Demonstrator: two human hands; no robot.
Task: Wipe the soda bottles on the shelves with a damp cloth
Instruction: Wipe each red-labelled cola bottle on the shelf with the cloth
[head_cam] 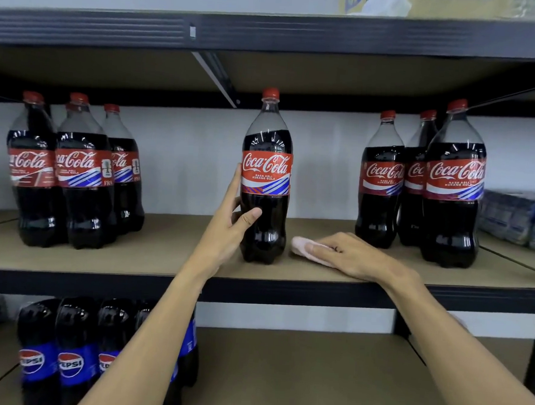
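Coca-Cola bottle (268,139) upright at centre of middle shelf (163,252), near front edge. Lower body gripped by left hand (230,228), thumb across front, fingers wrapped behind. Just right of bottle, pink cloth (299,246) on shelf board; right hand (350,254) flat on it, palm down, fingers not closed. Other Coca-Cola groups at left (80,166) and right (455,182); Pepsi bottles (71,362) on shelf below.

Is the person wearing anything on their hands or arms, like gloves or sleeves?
No. The left hand and right hand are bare, without gloves, and neither wrist has a watch or band. Both forearms are uncovered right to the picture's edge, so no sleeves show.
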